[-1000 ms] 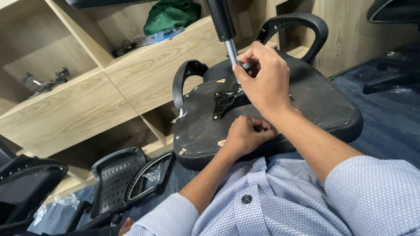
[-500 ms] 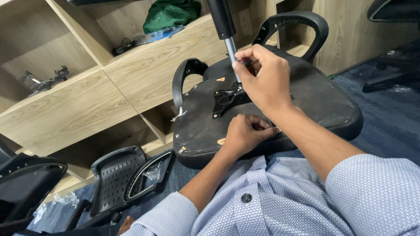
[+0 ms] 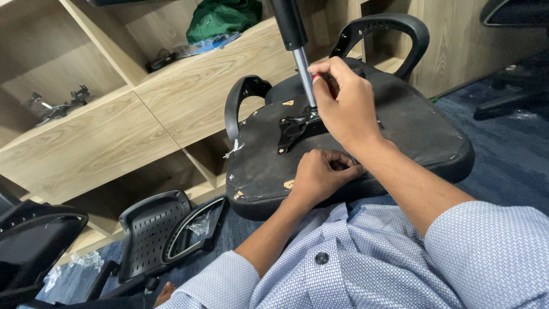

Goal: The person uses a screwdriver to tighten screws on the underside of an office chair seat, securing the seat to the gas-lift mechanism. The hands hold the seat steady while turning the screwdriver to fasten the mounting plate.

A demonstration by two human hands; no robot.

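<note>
Wooden shelf unit (image 3: 189, 97), green bag (image 3: 220, 17) on top (crumpled), blue carpet (image 3: 514, 154)

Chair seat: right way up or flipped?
Flipped. The chair seat lies underside up: its black metal mounting plate and gas cylinder point upward, and the armrests curve away beyond it.

- The upturned chair seat (image 3: 400, 137) is seen in worn black, flecked with small tan patches.
- A silver gas-lift rod (image 3: 305, 77) under a black sleeve is seen rising from the seat.
- A small red-tipped item (image 3: 315, 76), beside the rod, is pinched in the right hand (image 3: 343, 106).
- The shirt sleeve (image 3: 492, 252), below the seat, is patterned in pale blue with fine white dots.
- The shelving (image 3: 103, 126), left of the seat, is finished in light wood grain.
- A green cloth (image 3: 220, 17) is seen on the shelving above the seat.
- The carpet (image 3: 514, 154), right of the seat, is dark blue.
</note>
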